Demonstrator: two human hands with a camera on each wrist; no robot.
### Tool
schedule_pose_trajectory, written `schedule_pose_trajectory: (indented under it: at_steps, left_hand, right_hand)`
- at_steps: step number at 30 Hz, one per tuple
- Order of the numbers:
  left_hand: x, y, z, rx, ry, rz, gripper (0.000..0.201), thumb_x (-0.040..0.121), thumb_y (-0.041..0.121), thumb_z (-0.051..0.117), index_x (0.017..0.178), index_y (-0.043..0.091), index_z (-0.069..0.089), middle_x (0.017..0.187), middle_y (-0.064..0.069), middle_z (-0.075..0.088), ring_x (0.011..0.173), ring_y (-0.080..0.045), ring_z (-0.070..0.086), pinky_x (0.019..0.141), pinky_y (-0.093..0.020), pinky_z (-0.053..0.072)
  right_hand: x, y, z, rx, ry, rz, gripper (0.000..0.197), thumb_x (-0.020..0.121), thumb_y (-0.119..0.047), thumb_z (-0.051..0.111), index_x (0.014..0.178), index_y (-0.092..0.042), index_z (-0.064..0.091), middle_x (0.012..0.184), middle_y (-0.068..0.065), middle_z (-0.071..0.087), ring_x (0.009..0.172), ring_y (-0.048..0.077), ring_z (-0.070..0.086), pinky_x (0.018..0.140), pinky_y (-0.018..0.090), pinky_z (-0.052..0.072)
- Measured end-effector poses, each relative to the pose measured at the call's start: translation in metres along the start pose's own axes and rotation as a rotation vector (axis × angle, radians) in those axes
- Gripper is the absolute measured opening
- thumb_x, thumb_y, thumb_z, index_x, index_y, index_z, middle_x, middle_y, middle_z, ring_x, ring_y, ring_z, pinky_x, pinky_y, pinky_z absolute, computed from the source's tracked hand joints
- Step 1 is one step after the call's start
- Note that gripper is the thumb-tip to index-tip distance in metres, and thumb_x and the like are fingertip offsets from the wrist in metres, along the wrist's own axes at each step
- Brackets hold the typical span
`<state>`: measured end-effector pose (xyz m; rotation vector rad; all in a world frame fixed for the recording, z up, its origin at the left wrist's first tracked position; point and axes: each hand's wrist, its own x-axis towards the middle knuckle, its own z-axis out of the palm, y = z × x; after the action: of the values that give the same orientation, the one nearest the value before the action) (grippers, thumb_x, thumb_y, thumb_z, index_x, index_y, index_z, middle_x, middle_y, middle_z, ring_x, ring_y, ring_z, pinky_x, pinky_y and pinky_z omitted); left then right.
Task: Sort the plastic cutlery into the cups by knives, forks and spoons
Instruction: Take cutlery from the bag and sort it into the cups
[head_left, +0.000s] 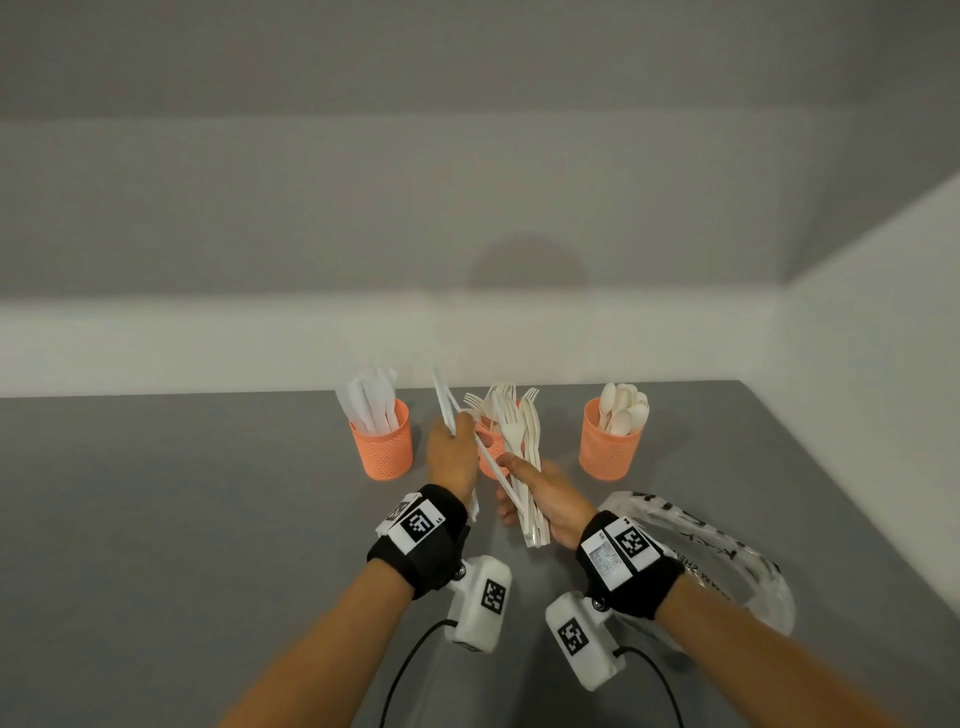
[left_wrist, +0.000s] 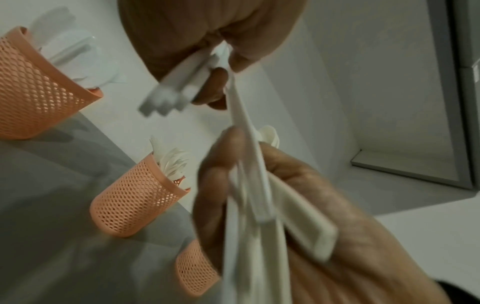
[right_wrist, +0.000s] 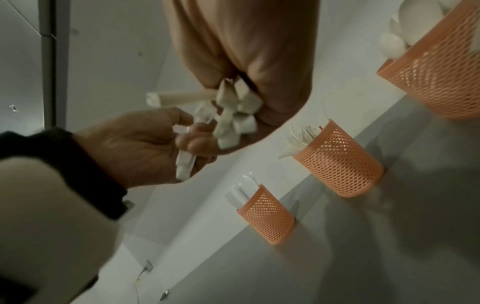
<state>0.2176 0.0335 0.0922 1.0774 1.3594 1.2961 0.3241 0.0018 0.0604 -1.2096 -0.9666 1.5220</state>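
Note:
Three orange mesh cups stand in a row at the back of the grey table: the knife cup (head_left: 383, 446) on the left, the fork cup (head_left: 489, 457) in the middle, partly hidden by the hands, and the spoon cup (head_left: 609, 442) on the right. My left hand (head_left: 451, 451) grips a few white knives (head_left: 444, 404) upright, in front of the gap between the knife and fork cups. My right hand (head_left: 543, 496) grips a bundle of forks (head_left: 522, 441), tines up. One more knife (head_left: 491, 465) slants from the left fingers into that bundle. In the right wrist view the bundle's handle ends (right_wrist: 233, 117) stick out.
A crumpled clear plastic bag (head_left: 727, 561) lies on the table beside my right forearm. White walls close the table at the back and on the right. Bare grey tabletop (head_left: 182, 519) stretches to the left and in front of the cups.

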Motion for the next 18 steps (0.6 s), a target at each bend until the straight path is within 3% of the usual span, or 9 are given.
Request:
schedule_pose_trajectory:
  at_steps: [3, 6, 8, 11, 15, 18]
  left_hand:
    - [0.011, 0.002, -0.005, -0.05, 0.129, 0.005, 0.029, 0.098, 0.019, 0.031, 0.107, 0.0, 0.052, 0.064, -0.002, 0.049, 0.053, -0.013, 0.047, 0.049, -0.025, 0.038]
    - [0.016, 0.003, -0.014, -0.068, 0.13, 0.029, 0.026, 0.1, 0.027, 0.035, 0.092, 0.008, 0.051, 0.055, -0.001, 0.041, 0.037, -0.004, 0.043, 0.045, -0.019, 0.041]
    - [0.014, 0.0, -0.017, -0.05, 0.066, 0.034, 0.024, 0.097, 0.025, 0.047, 0.076, 0.014, 0.048, 0.044, 0.005, 0.038, 0.028, -0.003, 0.036, 0.041, -0.019, 0.04]
    - [0.006, -0.005, -0.015, -0.083, -0.08, -0.042, 0.026, 0.089, 0.017, 0.059, 0.065, 0.016, 0.05, 0.032, 0.01, 0.03, 0.026, -0.003, 0.026, 0.032, -0.013, 0.025]
    - [-0.003, -0.006, -0.009, -0.08, -0.235, -0.058, 0.028, 0.085, 0.025, 0.065, 0.062, 0.014, 0.052, 0.045, 0.007, 0.044, 0.03, -0.005, 0.029, 0.032, -0.014, 0.023]
    - [-0.006, -0.004, -0.008, -0.025, -0.267, -0.069, 0.023, 0.086, 0.019, 0.061, 0.066, 0.01, 0.054, 0.045, 0.004, 0.044, 0.03, -0.005, 0.03, 0.033, -0.015, 0.024]
  right_hand:
    - [-0.002, 0.001, -0.002, 0.028, 0.008, 0.031, 0.019, 0.096, -0.023, 0.048, 0.097, -0.004, 0.052, 0.05, 0.004, 0.059, 0.041, 0.016, 0.06, 0.042, 0.025, 0.053]
    - [-0.003, 0.001, -0.008, 0.06, -0.023, 0.086, 0.021, 0.097, -0.032, 0.045, 0.09, -0.013, 0.051, 0.045, -0.004, 0.043, 0.032, 0.008, 0.042, 0.036, 0.019, 0.04]
    - [-0.002, -0.002, -0.013, 0.191, -0.098, 0.128, 0.023, 0.096, -0.037, 0.042, 0.087, -0.017, 0.049, 0.042, -0.008, 0.034, 0.03, 0.004, 0.031, 0.031, 0.016, 0.029]
    - [-0.003, -0.008, -0.013, 0.339, -0.231, 0.178, 0.023, 0.088, -0.041, 0.046, 0.081, -0.019, 0.047, 0.037, -0.008, 0.031, 0.026, 0.002, 0.028, 0.027, 0.014, 0.024]
    - [-0.004, -0.011, -0.007, 0.367, -0.332, 0.205, 0.012, 0.082, -0.033, 0.052, 0.081, -0.02, 0.05, 0.035, -0.008, 0.033, 0.025, 0.003, 0.03, 0.027, 0.013, 0.025]
    - [-0.004, -0.01, -0.004, 0.305, -0.313, 0.224, 0.013, 0.088, -0.029, 0.05, 0.079, -0.02, 0.05, 0.037, -0.007, 0.038, 0.025, 0.003, 0.031, 0.028, 0.012, 0.025]
